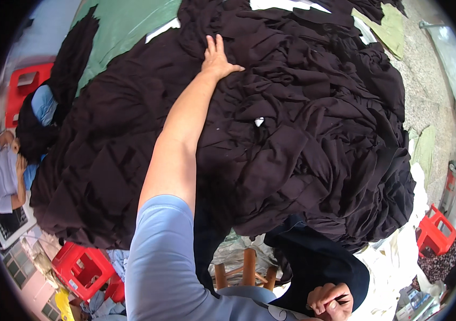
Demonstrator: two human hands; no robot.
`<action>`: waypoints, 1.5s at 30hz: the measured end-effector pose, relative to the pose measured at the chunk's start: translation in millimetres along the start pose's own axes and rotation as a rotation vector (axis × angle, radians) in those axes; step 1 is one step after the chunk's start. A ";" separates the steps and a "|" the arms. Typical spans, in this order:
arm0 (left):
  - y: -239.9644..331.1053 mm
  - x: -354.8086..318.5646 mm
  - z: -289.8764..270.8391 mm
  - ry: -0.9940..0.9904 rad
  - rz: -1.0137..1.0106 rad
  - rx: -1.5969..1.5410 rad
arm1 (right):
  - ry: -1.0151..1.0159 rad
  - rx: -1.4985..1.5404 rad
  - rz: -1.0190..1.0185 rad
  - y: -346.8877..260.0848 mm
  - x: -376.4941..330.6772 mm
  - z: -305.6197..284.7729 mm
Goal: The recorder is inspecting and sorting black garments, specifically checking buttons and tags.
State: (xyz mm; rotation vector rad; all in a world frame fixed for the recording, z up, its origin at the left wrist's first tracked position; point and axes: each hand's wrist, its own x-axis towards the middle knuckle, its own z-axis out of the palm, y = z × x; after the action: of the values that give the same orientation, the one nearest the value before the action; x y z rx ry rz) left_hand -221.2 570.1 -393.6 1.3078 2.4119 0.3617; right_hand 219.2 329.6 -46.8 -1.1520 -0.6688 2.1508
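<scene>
The heap of dark garments [271, 134] nearly fills the green table [126, 27]. Left hand [217, 56] lies flat atop it, fingers spread; right hand [332, 300], below the heap's near edge, pinches dark cloth [319, 267].

Heap of dark brown-black garments [292, 134] — large, rumpled, loosely piled, covering most of the green surface. One dark piece [319, 262] hangs off the near edge — folded, draped low at lower right.

Right hand [331, 300] partly cut off by lower edge.
</scene>
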 end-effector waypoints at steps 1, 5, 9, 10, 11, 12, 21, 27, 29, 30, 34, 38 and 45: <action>10.7 6.0 -2.9 -0.104 -0.063 0.073 | 0.007 -0.031 -0.019 -0.1 1.2 -2.5; 25.5 21.7 3.7 -0.203 -0.121 0.049 | -0.023 -0.063 -0.062 1.6 -2.6 -5.2; 38.9 -27.1 35.0 -0.434 0.027 -0.714 | -0.051 -0.039 0.002 1.7 -9.5 -3.3; 69.5 -56.2 31.1 -0.614 -0.033 -0.899 | -0.029 -0.024 0.020 2.1 -11.9 -4.7; 84.8 -85.7 22.7 -0.771 -0.085 -1.097 | -0.028 -0.002 0.044 3.0 -16.4 -5.0; 96.2 -111.3 17.2 -0.877 -0.087 -1.136 | -0.059 0.014 0.042 2.8 -18.1 -3.5; 191.1 -319.8 -54.2 -1.405 -0.114 -1.241 | -0.153 0.257 -0.027 19.6 -30.0 -1.9; 232.6 -353.8 -71.8 -1.293 0.082 -0.973 | -0.247 0.317 -0.185 22.0 -39.4 -21.8; 237.3 -352.4 -81.2 -1.166 0.211 -0.710 | -0.239 0.318 -0.206 18.7 -40.1 -28.0; 231.0 -346.0 -76.5 -1.125 0.244 -0.601 | -0.236 0.319 -0.211 18.4 -39.8 -28.8; 189.2 -327.8 -20.4 -0.962 0.317 -0.237 | -0.224 0.325 -0.097 15.0 -31.8 -23.9; 182.2 -336.7 -32.9 -1.002 0.155 -0.535 | -0.258 0.320 -0.035 15.1 -27.0 -18.0; 207.6 -372.1 -203.0 -0.788 0.193 -0.964 | -0.276 0.449 -0.351 9.9 -33.1 -33.9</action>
State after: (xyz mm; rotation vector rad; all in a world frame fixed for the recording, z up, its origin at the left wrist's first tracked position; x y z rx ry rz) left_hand 31.0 358.0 -55.8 0.9400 1.1836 0.7581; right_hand 260.1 304.3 -51.9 -0.4683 -0.4289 2.0259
